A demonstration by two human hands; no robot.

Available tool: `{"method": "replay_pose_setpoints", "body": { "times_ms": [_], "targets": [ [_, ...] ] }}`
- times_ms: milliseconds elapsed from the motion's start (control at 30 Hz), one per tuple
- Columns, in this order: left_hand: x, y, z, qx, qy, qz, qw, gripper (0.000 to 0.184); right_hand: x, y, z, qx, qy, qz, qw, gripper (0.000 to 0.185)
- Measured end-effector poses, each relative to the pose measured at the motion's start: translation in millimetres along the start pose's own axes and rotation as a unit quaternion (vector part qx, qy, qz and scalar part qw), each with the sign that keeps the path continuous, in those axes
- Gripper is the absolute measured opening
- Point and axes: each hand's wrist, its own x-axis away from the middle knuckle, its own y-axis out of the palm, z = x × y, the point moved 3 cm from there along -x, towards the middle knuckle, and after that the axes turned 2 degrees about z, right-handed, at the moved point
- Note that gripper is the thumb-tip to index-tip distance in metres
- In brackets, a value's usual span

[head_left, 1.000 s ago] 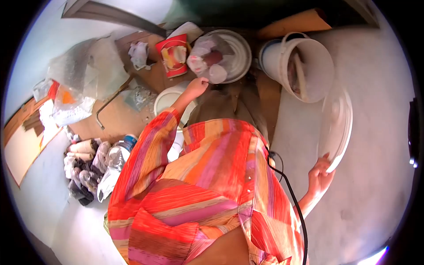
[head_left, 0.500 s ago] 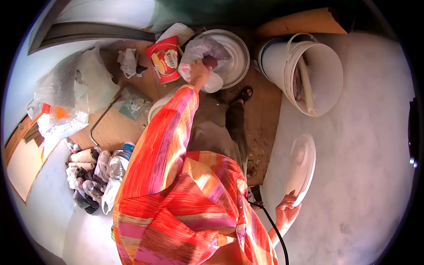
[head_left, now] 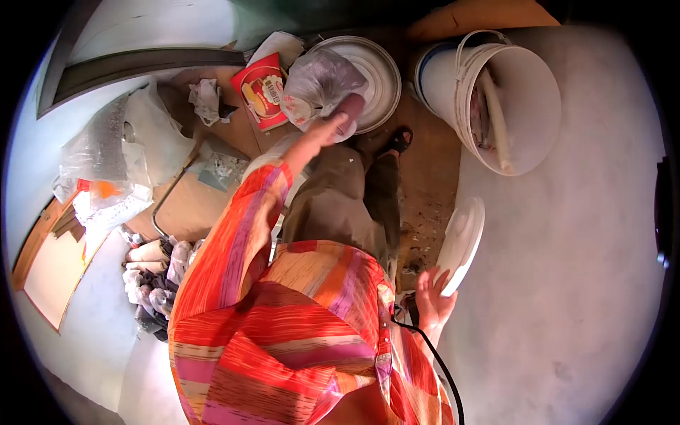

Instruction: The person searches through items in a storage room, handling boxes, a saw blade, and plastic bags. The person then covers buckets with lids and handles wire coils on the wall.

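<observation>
Left hand (head_left: 327, 132) holding one maroon object (head_left: 350, 106), right hand (head_left: 434, 296) gripping one white lid (head_left: 462, 239)

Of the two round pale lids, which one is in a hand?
The white lid gripped at its edge by the right hand; the other lid lies partly under the plastic bag.

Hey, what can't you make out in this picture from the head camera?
In the head view now:
- Dark red thing: what it is, and how the left hand meets it; blur and the hand itself hide this.
- White bucket: its bottom and some contents, behind its wall.
- Brown roll: its upper part, cut off by the dark top edge.
- Red packet: its smaller print, too small to read.
</observation>
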Motion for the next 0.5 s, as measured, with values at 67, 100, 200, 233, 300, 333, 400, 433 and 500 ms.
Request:
{"method": "replay_pose_setpoints", "body": {
  "times_ms": [67, 100, 200, 233, 300, 333, 400, 433, 500],
  "targets": [
    [42.3, 25.3, -2.0, 0.018, -0.033, -0.141, 0.989, 0.068, -11.9, 8.9, 20.4, -0.002, 0.034, -0.010, 0.999, 0.033],
    [63.4, 37.9, -0.8, -0.062, -0.030, -0.190, 0.979, 0.071, -23.8, 6.9, 25.4, -0.001, 0.061, -0.049, 0.997, 0.036],
    [145.1, 79.9, 29.6, -0.452, 0.100, -0.236, 0.855, 0.073, -48.4, 8.9, 40.7, 0.070, 0.038, -0.126, 0.989, 0.043],
    [163.9, 95.8, 23.5, -0.493, 0.132, -0.257, 0.821, 0.072, -62.0, 6.3, 42.4, 0.072, 0.052, -0.160, 0.983, 0.044],
    [201.6, 118.9, 17.0, -0.536, 0.139, -0.330, 0.765, 0.072, -79.5, 7.3, 43.8, 0.126, 0.008, -0.211, 0.969, 0.049],
    [219.9, 127.3, 15.0, -0.538, 0.114, -0.379, 0.744, 0.073, -83.3, 14.7, 46.1, 0.153, -0.022, -0.245, 0.957, 0.051],
    [240.4, 144.8, -14.5, -0.566, 0.246, -0.320, 0.719, 0.077, -102.3, -7.5, 32.6, 0.167, -0.045, -0.201, 0.964, 0.049],
    [242.0, 149.6, -20.5, -0.567, 0.254, -0.348, 0.702, 0.078, -111.2, -16.0, 26.1, 0.171, -0.036, -0.201, 0.964, 0.049],
    [242.2, 147.7, -18.6, -0.538, 0.232, -0.405, 0.702, 0.074, -121.9, -23.9, 15.0, 0.164, -0.004, -0.231, 0.959, 0.047]
  ]
}}
